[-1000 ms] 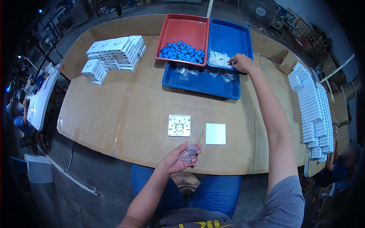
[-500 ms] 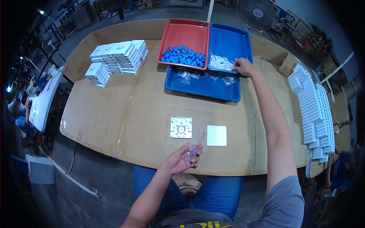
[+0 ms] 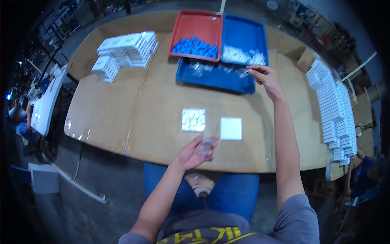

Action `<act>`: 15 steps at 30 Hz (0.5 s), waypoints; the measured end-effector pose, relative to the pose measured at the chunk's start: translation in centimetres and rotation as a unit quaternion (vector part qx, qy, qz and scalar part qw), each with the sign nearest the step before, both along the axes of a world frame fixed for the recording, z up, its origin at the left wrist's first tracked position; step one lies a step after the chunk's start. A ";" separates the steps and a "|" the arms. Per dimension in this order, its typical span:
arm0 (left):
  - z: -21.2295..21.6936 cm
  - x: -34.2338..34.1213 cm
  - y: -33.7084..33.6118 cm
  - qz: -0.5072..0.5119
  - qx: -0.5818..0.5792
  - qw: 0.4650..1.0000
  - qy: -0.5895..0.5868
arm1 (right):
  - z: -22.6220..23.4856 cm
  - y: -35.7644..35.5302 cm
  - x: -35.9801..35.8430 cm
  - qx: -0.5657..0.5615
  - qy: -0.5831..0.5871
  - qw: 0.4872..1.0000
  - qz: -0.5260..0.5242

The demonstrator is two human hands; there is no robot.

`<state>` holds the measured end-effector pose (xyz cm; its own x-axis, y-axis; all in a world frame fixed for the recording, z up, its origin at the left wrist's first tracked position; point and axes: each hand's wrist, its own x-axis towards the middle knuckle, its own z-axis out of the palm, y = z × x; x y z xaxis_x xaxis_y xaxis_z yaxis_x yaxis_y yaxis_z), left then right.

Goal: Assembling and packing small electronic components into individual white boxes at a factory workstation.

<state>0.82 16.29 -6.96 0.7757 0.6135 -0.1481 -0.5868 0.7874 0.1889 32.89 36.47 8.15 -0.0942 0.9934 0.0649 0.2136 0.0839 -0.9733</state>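
My left hand (image 3: 191, 154) is at the near table edge, palm up, holding a small clear plastic bag (image 3: 206, 146). Just beyond it lie a white square plate with a patterned face (image 3: 193, 119) and a plain white square plate (image 3: 230, 128). My right hand (image 3: 265, 78) is stretched out over the right end of the front blue tray (image 3: 215, 80). Its thumb and forefinger pinch a small pale packet (image 3: 246, 72). Behind are a second blue tray (image 3: 243, 32) with white packets (image 3: 239, 55) and a red tray (image 3: 199, 22) with blue parts (image 3: 195, 46).
Stacks of white boxes stand at the far left (image 3: 126, 49) and in long rows along the right edge (image 3: 333, 110). The table is covered in brown cardboard (image 3: 134, 105). A cardboard box (image 3: 305, 61) sits at the far right.
My right hand has drawn back from the white packets in the rear blue tray to the front tray's right end. My left hand has stayed put with the clear bag.
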 end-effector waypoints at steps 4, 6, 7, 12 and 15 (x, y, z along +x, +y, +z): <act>-0.1 0.2 0.0 0.000 0.057 0.998 -0.005 | -3.1 -10.8 -5.7 -0.044 0.021 0.998 0.029; 0.4 0.5 0.0 -0.001 0.058 0.998 0.020 | -6.0 -14.4 -6.9 -0.029 0.044 0.996 0.067; 0.6 0.3 -0.3 -0.003 0.061 0.997 0.044 | -6.1 -16.1 -7.9 -0.042 0.044 0.995 0.082; 0.7 -0.2 -0.9 0.006 0.080 0.996 0.037 | -4.0 -19.4 -11.1 -0.052 -0.060 0.990 0.115; 0.3 -0.4 -1.1 0.001 0.082 0.996 0.037 | -3.3 -19.6 -11.4 -0.018 -0.141 0.979 0.148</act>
